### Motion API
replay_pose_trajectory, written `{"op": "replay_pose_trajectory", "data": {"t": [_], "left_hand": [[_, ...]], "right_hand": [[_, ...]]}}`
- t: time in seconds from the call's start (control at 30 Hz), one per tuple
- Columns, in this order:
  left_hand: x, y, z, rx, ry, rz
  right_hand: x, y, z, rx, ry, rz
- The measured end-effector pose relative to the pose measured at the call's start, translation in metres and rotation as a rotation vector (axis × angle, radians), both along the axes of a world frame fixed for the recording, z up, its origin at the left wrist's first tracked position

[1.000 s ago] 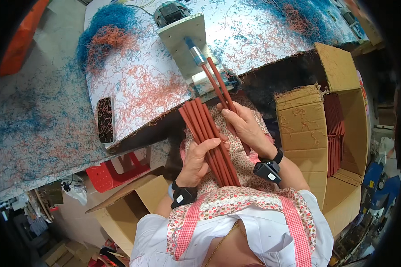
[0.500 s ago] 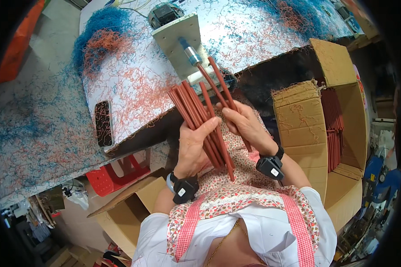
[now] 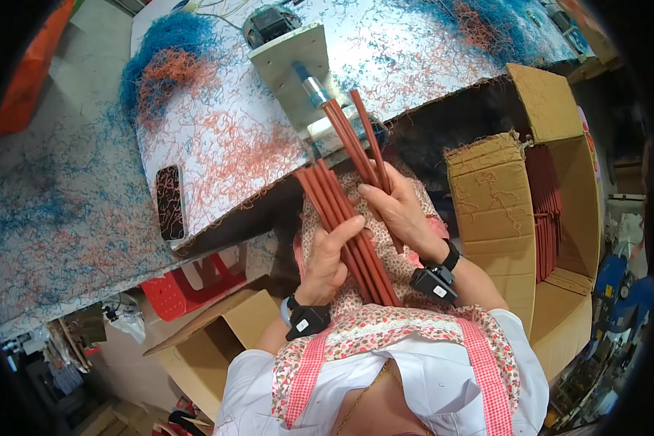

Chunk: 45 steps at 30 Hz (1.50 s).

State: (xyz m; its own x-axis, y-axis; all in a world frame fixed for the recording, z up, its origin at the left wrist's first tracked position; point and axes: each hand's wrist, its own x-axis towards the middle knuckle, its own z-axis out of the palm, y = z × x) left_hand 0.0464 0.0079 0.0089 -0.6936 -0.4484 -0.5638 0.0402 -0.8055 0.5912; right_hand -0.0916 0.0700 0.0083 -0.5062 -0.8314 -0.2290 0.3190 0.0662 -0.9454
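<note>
**Rods at the fixture: right hand feeds, left hand holds stock**

Two red-brown rods (image 3: 356, 142) run long-axis from the lap up and slightly left, their far ends at the small metal nozzle (image 3: 314, 89) on the pale mounting plate (image 3: 287, 58). Right hand (image 3: 400, 207) sits just below and right of them, fingers curled around their lower lengths; it is the nearer hand to the nozzle. Left hand (image 3: 330, 258) lies lower, closed around a bundle of like rods (image 3: 345, 225), thumb across, bundle parallel to the pair. Desk (image 3: 218, 138) is littered with blue and orange shavings; dark phone (image 3: 170, 202) near its edge. Open carton (image 3: 552, 203) at right holds more rods.
</note>
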Motion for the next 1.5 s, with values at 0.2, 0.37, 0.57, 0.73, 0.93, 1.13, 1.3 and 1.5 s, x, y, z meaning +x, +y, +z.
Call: {"op": "replay_pose_trajectory", "data": {"t": [0.2,0.37,0.57,0.73,0.93,1.13,1.3,1.5], "left_hand": [[0.008,0.002,-0.012,-0.069,0.02,0.007],[-0.001,-0.019,-0.001,-0.144,0.036,0.032],[-0.024,-0.034,0.0,-0.294,0.085,0.145],[-0.038,-0.035,0.003,-0.26,0.072,0.061],[-0.014,-0.013,-0.002,-0.08,0.064,0.071],[0.008,0.005,-0.006,0.017,0.021,-0.069],[0.006,-0.009,0.003,-0.107,0.0,0.036],[-0.009,-0.025,-0.002,-0.239,0.014,0.046]], "right_hand": [[0.006,0.019,0.007,0.136,-0.035,0.019],[-0.005,0.004,-0.004,0.087,-0.019,0.023],[-0.001,0.019,-0.002,0.123,-0.02,0.005],[0.014,0.026,0.005,0.092,-0.072,0.016],[0.004,0.01,0.007,0.046,-0.084,-0.035],[-0.003,0.011,0.001,0.064,0.023,0.006],[0.006,0.021,0.01,0.112,0.01,-0.016],[-0.009,0.007,0.001,0.105,0.03,0.075]]}}
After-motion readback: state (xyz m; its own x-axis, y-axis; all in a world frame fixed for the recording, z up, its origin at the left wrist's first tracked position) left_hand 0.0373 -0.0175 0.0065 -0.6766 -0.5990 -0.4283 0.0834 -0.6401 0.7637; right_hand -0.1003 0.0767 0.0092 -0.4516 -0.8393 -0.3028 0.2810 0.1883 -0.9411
